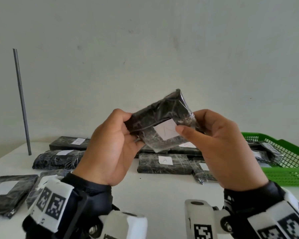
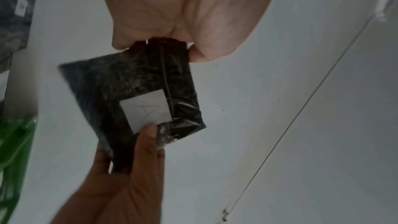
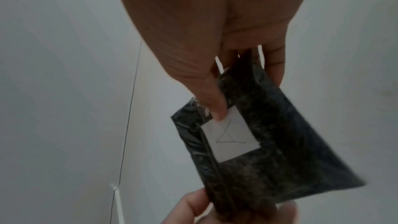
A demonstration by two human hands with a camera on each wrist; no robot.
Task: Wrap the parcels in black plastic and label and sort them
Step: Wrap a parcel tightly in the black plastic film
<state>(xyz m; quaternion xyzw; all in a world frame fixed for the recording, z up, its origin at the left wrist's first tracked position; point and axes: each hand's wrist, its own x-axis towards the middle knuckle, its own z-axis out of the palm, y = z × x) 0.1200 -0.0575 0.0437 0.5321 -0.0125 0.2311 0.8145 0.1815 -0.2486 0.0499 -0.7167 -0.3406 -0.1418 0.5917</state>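
A small parcel wrapped in black plastic is held up above the table between both hands. A white label marked "A" sits on its near face. My left hand pinches the parcel's left end. My right hand grips the right end, its thumb tip on the label's edge. In the left wrist view the parcel and label show below the palm, the right thumb touching the label. In the right wrist view the parcel carries the label under the thumb.
Several wrapped black parcels lie on the white table; one in front shows a label "A". A green mesh basket with parcels stands at the right. A grey rod stands upright at the left near the wall.
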